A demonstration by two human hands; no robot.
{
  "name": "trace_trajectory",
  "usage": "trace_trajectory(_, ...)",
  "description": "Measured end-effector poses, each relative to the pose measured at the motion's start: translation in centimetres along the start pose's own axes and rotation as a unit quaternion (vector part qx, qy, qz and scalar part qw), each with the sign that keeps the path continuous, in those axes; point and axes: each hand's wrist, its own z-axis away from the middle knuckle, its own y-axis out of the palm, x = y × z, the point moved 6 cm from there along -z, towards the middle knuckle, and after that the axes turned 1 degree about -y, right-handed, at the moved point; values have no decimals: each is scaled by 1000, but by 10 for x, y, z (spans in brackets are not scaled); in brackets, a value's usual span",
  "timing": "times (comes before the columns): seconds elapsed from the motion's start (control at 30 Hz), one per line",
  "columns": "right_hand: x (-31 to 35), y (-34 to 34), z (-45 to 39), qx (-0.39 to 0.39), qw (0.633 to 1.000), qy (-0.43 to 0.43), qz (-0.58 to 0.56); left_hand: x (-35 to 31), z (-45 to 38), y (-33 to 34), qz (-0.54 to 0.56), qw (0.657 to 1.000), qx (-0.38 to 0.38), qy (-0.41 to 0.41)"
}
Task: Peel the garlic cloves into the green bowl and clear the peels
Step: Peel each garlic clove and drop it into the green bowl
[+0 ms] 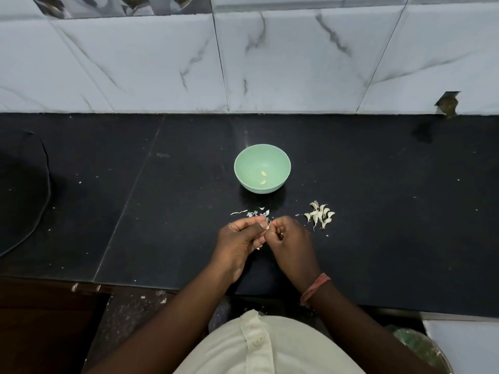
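A green bowl (pixel 244 160) stands in the middle of the black counter with two peeled cloves (pixel 263 177) inside. To its lower right lies a pile of unpeeled garlic cloves (pixel 319 214). A scatter of white peels (pixel 256 212) lies just below the bowl. My left hand (pixel 239 242) and my right hand (pixel 290 242) meet over the counter's near half, fingertips pinched together on a garlic clove (pixel 266 227), which is mostly hidden by the fingers. A bit of peel pokes out under the left hand.
The black counter (pixel 162 211) ends at a marble-tiled wall (pixel 243 63) behind. A dark round object (pixel 21 190) sits at the far left. Peel flakes lie on the floor below the counter's front edge. A basket with green contents (pixel 421 346) is at lower right.
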Motion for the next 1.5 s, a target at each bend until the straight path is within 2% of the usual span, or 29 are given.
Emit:
trace_trajectory(0.13,-3,3,0,18,999,20,-27,0,-2,-1,-5,1000,-1,12)
trace_trajectory(0.3,-11,10,2,40,990,98,-88,3,-3,-2,9,1000,3,9)
trace_trajectory(0.53,-8,19,1,97,956,159,-226,8,-9,-8,50,997,14,-57)
trace_trajectory(0.67,-8,22,2,128,951,159,-234,8,-11,-10,28,996,16,-79)
trace_trajectory(0.93,-23,4,-16,101,957,170,-215,3,-10,-14,33,997,10,-65)
trace_trajectory(1.13,-21,8,-13,78,976,115,-165,4,-13,-20,55,997,-14,-50)
trace_trajectory(1.5,-12,14,-8,103,958,111,-243,5,-11,-15,46,997,-6,-56)
